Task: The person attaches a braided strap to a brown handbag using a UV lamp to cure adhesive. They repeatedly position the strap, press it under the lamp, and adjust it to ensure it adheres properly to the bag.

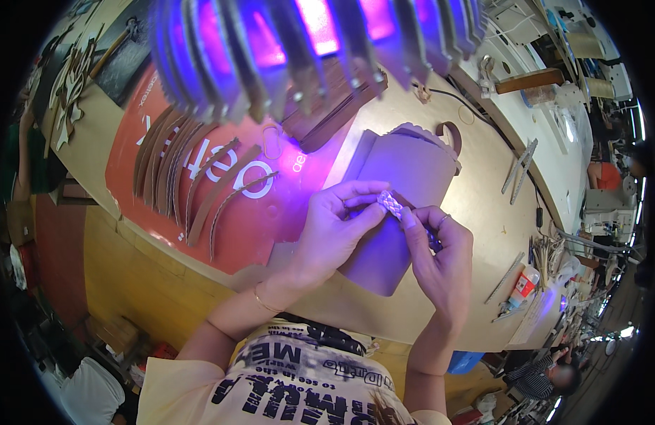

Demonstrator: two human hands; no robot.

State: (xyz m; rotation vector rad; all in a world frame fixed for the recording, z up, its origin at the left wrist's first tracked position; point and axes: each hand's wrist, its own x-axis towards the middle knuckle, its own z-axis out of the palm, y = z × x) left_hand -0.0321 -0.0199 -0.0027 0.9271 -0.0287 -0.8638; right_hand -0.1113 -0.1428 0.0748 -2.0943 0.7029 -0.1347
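Observation:
Both hands hold a short braided strip (390, 204), pale and shiny under violet light, above the bench. My left hand (338, 223) pinches its left end between thumb and forefinger. With the thumb pressed on the strip's lower right end, my right hand (441, 255) has its other fingers curled; something dark, perhaps more of the strip, shows behind them. Under the hands lies a brown leather-like panel (405, 166) with a scalloped far edge and a curled strap (451, 134) beside it. Part of the panel is covered by the hands.
A ribbed metal lamp (317, 57) glowing violet overhangs the far side. Several brown strips (175, 163) lie on a red sheet (232, 241), near a stack of brown pieces (334, 106). To the right are a metal ruler (518, 170), a bottle (525, 282) and a white ledge (533, 131).

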